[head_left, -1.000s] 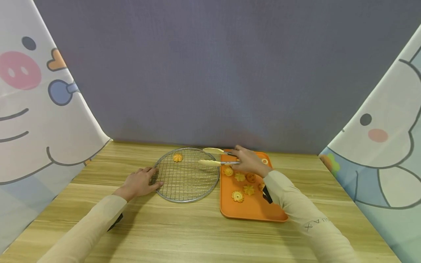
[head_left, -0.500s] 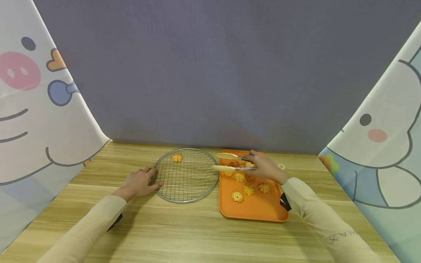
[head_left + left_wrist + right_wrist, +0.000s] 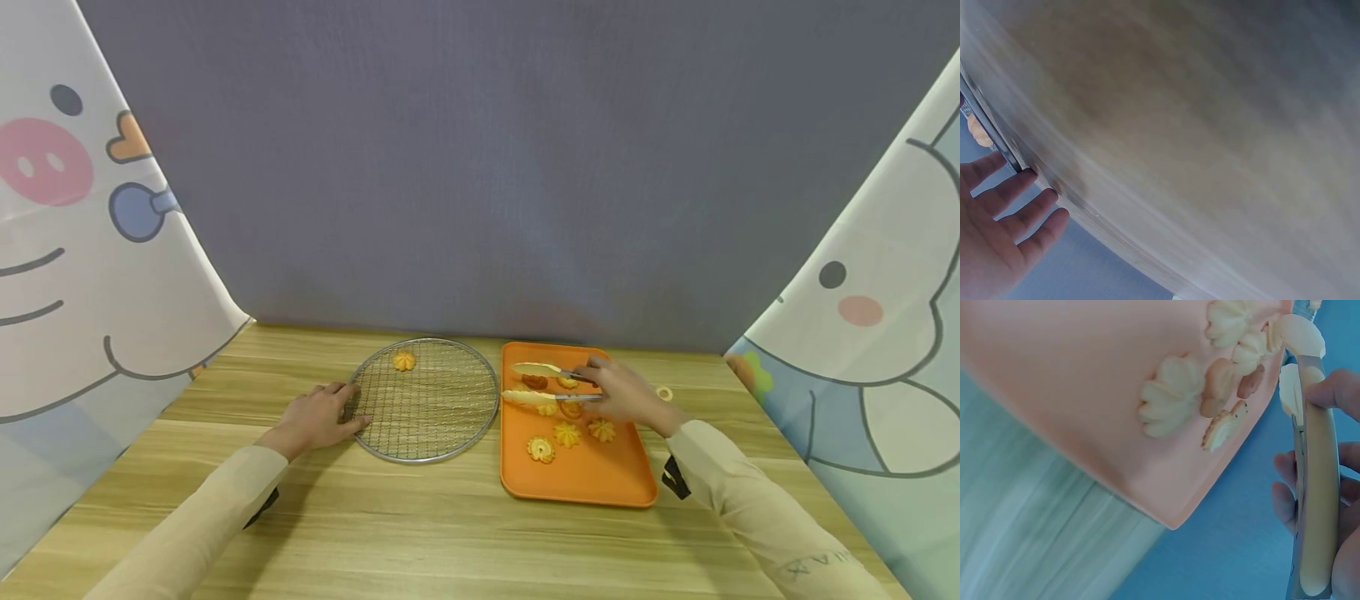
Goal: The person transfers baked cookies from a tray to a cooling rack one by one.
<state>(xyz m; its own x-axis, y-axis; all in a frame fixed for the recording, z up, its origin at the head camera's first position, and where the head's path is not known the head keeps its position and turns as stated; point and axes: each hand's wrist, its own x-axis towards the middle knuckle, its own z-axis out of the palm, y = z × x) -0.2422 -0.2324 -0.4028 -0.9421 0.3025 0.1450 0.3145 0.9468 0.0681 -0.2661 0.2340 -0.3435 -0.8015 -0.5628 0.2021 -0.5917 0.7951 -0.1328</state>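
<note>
My right hand (image 3: 621,392) holds a pair of tongs (image 3: 579,397) with cream tips, spread apart over the orange tray (image 3: 577,487). In the right wrist view, thumb and fingers lie on either side of the tongs (image 3: 1319,487). Several flower-shaped cookies (image 3: 567,433) lie on the tray beneath and in front of the tips; the tongs partly cover some. No cookie is visibly pinched. My left hand (image 3: 318,417) rests at the left rim of a round wire rack (image 3: 431,408), its fingers extended in the left wrist view. One cookie (image 3: 404,360) sits near the rack's back.
The tray stands just right of the rack on a wooden table (image 3: 405,533). A grey panel (image 3: 480,167) rises behind both. Printed cartoon screens (image 3: 67,275) flank the table left and right. A small cream ring (image 3: 664,393) shows beyond my right wrist.
My right hand has moved the tongs rightward and toward me, from over the rack's right side to above the tray. My left hand and the cookie on the rack have stayed put.
</note>
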